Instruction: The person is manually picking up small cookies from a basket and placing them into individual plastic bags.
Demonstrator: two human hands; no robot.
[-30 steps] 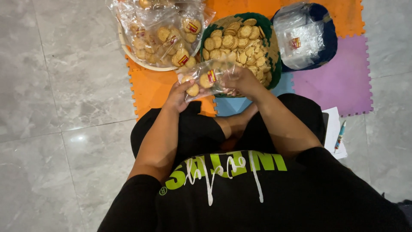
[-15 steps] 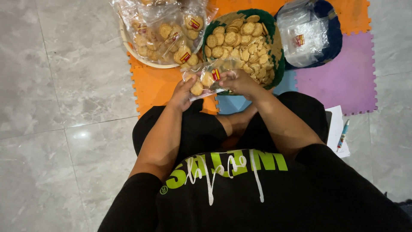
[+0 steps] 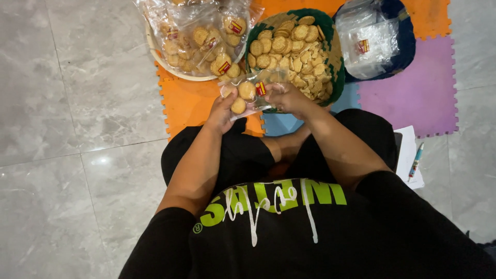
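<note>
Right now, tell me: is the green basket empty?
No, the green basket is piled with round biscuits.

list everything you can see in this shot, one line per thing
small clear bag: one, see-through with a red label, a few round biscuits inside, held between both hands
green basket: one, full of loose tan biscuits, straight ahead
pale round tray: one, heaped with filled clear bags, to the left of the basket
dark blue basket: one, holding empty clear bags, on the right
foam mats: several joined tiles, orange, purple and blue, under the baskets
pen: one, teal, on white paper at the right
tiled floor: grey marble look
left hand: fingers on the bag's left end
right hand: fingers on the bag's right end
</note>
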